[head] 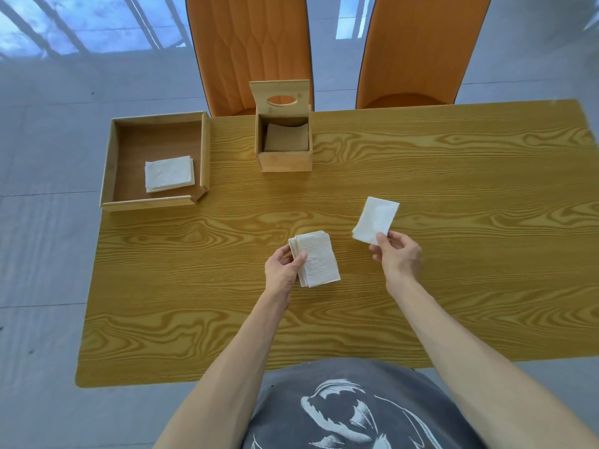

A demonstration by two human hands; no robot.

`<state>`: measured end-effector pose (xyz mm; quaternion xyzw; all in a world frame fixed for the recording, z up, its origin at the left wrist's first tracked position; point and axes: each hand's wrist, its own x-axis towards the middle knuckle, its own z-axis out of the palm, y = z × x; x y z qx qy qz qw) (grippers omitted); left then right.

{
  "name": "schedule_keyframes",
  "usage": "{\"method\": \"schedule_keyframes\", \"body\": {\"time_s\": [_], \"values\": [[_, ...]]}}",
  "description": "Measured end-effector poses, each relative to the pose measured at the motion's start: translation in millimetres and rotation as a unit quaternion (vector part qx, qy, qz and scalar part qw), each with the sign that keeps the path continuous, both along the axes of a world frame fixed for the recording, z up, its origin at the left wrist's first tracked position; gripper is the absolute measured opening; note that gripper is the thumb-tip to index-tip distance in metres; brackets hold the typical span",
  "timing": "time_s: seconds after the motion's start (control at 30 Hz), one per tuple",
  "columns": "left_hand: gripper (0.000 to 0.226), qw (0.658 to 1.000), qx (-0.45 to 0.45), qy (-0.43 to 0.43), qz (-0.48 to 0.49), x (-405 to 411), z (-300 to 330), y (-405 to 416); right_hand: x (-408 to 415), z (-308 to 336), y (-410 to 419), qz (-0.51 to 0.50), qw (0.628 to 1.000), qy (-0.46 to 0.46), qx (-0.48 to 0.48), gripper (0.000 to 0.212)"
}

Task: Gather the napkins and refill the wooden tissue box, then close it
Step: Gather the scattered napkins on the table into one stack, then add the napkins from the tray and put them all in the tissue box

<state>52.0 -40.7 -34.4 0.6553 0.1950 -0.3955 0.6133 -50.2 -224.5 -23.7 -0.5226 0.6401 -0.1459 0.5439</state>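
Your left hand (283, 268) grips a stack of white folded napkins (316, 259) above the yellow wood-grain table (421, 286); your right hand (397, 254) pinches a single white napkin (376, 222). The square wooden tissue box (283, 147) stands open, its lid (280, 95) upright. More napkins (168, 173) lie in the shallow wooden tray (155, 202).

I see a yellow-brown table (453, 286) with strong wavy wood grain. The napkins (316, 259) are white. The box (285, 160) and tray (149, 202) are pale wood, the chairs (249, 53) orange. My shirt (356, 409) is grey with a white print.
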Motion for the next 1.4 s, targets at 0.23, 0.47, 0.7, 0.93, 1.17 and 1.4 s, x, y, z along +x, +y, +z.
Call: {"method": "schedule_keyframes", "body": {"time_s": [0.23, 0.47, 0.7, 0.93, 1.17, 1.4], "values": [[0.041, 1.000, -0.003, 0.004, 0.003, -0.6, 0.2, 2.4, -15.7, 12.1, 30.6, 0.188, 0.965, -0.104, 0.151, 0.027], [0.020, 1.000, 0.003, 0.002, 0.008, -2.7, -0.2, 2.2, -18.0, 2.6, 47.4, 0.264, 0.946, -0.067, 0.175, 0.028], [0.047, 0.999, -0.016, -0.007, -0.045, -2.7, 3.4, 4.1, -14.5, -8.4, 48.3, 0.307, 0.947, -0.006, 0.097, 0.027], [0.039, 0.991, -0.108, 0.013, -0.077, 1.5, 14.1, 1.0, -15.5, 0.2, 43.4, 0.361, 0.932, -0.014, -0.032, 0.058], [0.039, 0.982, -0.161, 0.002, -0.098, 11.4, 23.6, 8.1, -7.0, 14.1, 30.2, 0.427, 0.900, -0.085, 0.031, 0.019], [0.038, 0.927, 0.081, -0.241, -0.276, 24.6, 23.6, 32.7, 2.3, 17.6, 36.9, 0.509, 0.822, 0.050, -0.250, 0.022]]}}
